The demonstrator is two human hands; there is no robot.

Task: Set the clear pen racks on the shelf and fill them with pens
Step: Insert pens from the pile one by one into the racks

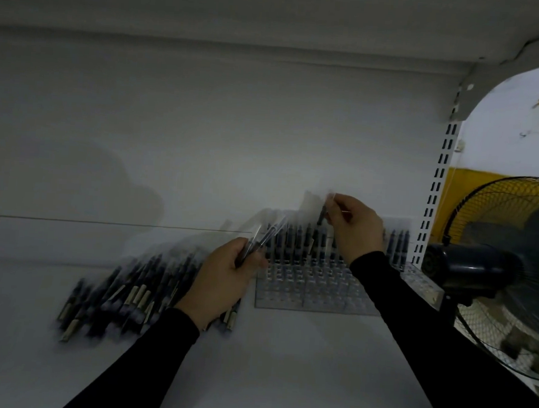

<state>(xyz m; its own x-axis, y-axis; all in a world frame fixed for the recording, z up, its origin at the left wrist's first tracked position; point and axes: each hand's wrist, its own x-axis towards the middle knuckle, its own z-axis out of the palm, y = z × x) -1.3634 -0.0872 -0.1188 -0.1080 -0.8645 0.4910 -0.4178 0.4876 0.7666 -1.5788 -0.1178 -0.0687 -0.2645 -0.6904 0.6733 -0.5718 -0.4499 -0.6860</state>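
A clear pen rack [313, 290] with many small holes stands on the white shelf [268, 361] at the right, against the back wall. Dark pens [294, 240] stand upright in its back rows; the front rows hold none. My right hand [356, 226] pinches one dark pen [322, 214] by its top, above the back rows. My left hand [224, 278] grips a small bundle of pens [264, 235] pointing up and right, just left of the rack. A blurred heap of loose pens [124, 292] lies on the shelf to the left.
A slotted white upright [436, 188] and bracket close the shelf on the right. Beyond it stands a black fan with a wire cage [510, 266]. Another shelf board [242, 9] hangs overhead.
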